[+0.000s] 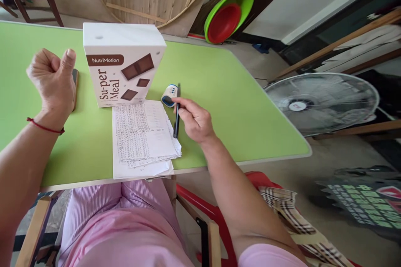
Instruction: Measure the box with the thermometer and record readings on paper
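Observation:
My left hand (53, 77) is raised in a fist with the thumb up, to the left of a white "NutriMotion Su-per Meal" box (125, 64). No object shows in that fist; a dark flat thing (75, 87) lies on the table, partly hidden behind it. A black pen (177, 123) is gripped in my right hand (196, 119), with the index finger stretched forward. That fingertip overlaps a small white-and-blue device (170, 94), perhaps a fingertip pulse oximeter; whether they touch I cannot tell. Stacked sheets covered in handwriting (140, 137) lie before the box, left of the pen.
The green table (250, 104) has its front edge near my lap. A floor fan (322, 102) stands off its right end. Green and red basins (230, 16) lean at the back. A red stool (203, 204) and a plaid cloth (300, 221) are at lower right.

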Tool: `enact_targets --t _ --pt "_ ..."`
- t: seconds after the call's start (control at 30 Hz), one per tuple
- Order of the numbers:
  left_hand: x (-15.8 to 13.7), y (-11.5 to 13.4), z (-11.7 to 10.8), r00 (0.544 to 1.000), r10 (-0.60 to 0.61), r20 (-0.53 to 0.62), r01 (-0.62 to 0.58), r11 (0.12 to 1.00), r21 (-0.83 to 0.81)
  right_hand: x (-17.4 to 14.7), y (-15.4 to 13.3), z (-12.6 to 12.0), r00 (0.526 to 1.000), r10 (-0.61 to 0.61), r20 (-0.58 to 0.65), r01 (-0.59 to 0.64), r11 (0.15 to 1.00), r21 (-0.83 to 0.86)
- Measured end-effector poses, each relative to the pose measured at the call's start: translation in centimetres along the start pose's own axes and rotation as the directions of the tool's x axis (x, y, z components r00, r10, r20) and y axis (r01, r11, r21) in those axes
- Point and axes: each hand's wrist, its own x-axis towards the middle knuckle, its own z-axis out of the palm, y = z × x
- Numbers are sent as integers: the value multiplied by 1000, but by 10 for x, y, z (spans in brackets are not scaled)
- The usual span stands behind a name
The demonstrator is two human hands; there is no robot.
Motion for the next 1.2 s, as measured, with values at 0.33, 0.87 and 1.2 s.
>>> enact_targets --t 0.33,0.87,1.2 --pt "2 120 30 985 163 63 -170 979 114 -26 12 13 968 -93 -231 37 971 -234" --pt "-37 129 39 824 17 566 -111 985 132 -22 -2 28 988 -128 -85 110 975 -191" --pt "-35 132 39 820 -33 572 -64 987 148 -20 -8 26 999 5 -38 -12 984 -176"
